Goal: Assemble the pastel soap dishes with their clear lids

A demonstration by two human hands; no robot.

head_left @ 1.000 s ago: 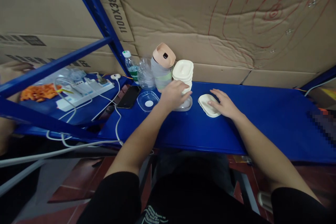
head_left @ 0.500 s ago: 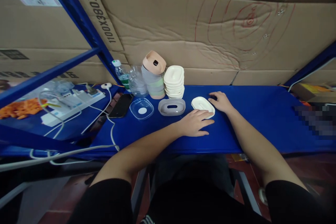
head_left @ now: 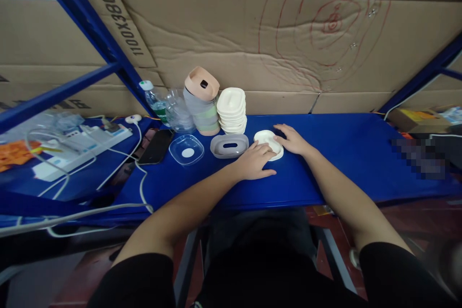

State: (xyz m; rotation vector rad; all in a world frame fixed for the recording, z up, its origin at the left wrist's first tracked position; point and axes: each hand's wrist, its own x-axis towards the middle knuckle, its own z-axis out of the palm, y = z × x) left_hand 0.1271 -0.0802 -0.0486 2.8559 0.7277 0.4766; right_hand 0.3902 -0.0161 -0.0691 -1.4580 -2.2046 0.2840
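At the left edge of the frame, a heap of orange plastic pieces (head_left: 18, 154), partly cut off. Next, a long white plastic power strip (head_left: 50, 166) with cables plugged in, then a flat black phone (head_left: 157, 147) on the smooth blue tabletop (head_left: 346, 159). Left of centre, a clear plastic bottle with a white cap (head_left: 157, 106), beside nested clear plastic containers (head_left: 179, 114); lower, a clear rounded-square plastic dish (head_left: 186, 143) with a white round spot. Then a tall stack of grey, pale-green and peach containers (head_left: 201, 106), tilted peach one on top.

Near centre, a stack of cream rounded-rectangular pieces (head_left: 233, 110); in front, a shallow grey oblong tray (head_left: 220, 144) with a dark slot. Just right of this tray, a single cream shallow rounded piece (head_left: 269, 137), flat on the tabletop, between both hands. Over its near left part, the left hand (head_left: 254, 161), palm down, fingers spread, not clamped. At its far right side, the right hand (head_left: 291, 140), thumb and fingers parted. Hard to tell, with fingertips this small, between contact and near-contact on the right.

For steady handling, best to press lightly, spread contact along the rim, and brace opposite sides evenly, against sliding or bending.
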